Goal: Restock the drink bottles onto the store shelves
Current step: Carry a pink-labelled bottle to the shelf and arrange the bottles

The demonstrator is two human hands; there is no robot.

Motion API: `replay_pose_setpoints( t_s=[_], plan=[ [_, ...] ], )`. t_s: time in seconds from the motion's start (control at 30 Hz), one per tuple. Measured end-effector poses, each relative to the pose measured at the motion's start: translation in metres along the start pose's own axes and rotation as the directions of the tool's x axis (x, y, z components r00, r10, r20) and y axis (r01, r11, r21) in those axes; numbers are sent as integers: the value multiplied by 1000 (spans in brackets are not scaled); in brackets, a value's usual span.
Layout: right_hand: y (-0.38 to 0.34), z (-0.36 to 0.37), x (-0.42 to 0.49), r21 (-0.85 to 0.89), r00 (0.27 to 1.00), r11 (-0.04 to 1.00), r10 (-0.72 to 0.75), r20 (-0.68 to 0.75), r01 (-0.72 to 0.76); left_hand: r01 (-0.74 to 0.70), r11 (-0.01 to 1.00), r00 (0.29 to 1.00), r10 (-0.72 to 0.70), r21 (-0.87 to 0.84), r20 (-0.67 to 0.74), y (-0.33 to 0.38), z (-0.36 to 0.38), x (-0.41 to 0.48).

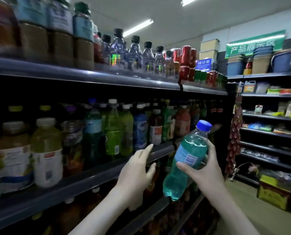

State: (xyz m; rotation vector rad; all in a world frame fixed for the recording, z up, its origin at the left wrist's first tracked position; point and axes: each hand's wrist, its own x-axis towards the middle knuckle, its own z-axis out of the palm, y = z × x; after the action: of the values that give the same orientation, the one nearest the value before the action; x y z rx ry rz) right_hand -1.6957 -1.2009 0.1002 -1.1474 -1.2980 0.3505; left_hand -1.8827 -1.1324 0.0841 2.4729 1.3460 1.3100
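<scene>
**Held item.** The right hand (204, 168) grasps the clear plastic bottle of teal drink with a blue screw cap (190, 146) around its mid-body. The thumb lies across the pale label and the fingers wrap behind. The bottle is in the air in front of the shelving, not on any shelf. It is tilted, with the cap up and to the right and the base low. A mid-body grip leaves the base free, which probably suits a base-first placement.

**Free hand.** The left hand (138, 168) is released, with fingers extended, slightly spread and holding nothing. It sits just in front of the dark metal front lip of the middle shelf (73, 182). Contact with the lip cannot be confirmed. Its position suggests readiness to shift or steady a standing bottle and open a slot.

**Shelf condition.** The middle shelf carries a dense row of mixed drink bottles (114, 131) (green, blue, red and yellow liquids) standing caps up. No free gap is evident at the front of the row near the hands.

**Status (judgement).** Placement is not yet done. The next move calls for locating a slot, then bringing the bottle upright before set-down. A tilted entry risks toppling neighbouring bottles.
</scene>
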Motion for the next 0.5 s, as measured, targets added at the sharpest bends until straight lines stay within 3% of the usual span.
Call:
replay_pose_setpoints(
  t_s=[0.2, 0.5],
  plan=[
    [68, -34, 108, 86, 997, 993, -78, -14, 78, -5, 997, 998, 10, 76, -64, 5, 89, 93],
    [198, -76, 276, 258, 984, 951, -178, -2, 172, 109, 967, 966, -48, 231, -255, 10, 235, 203]
  ],
)
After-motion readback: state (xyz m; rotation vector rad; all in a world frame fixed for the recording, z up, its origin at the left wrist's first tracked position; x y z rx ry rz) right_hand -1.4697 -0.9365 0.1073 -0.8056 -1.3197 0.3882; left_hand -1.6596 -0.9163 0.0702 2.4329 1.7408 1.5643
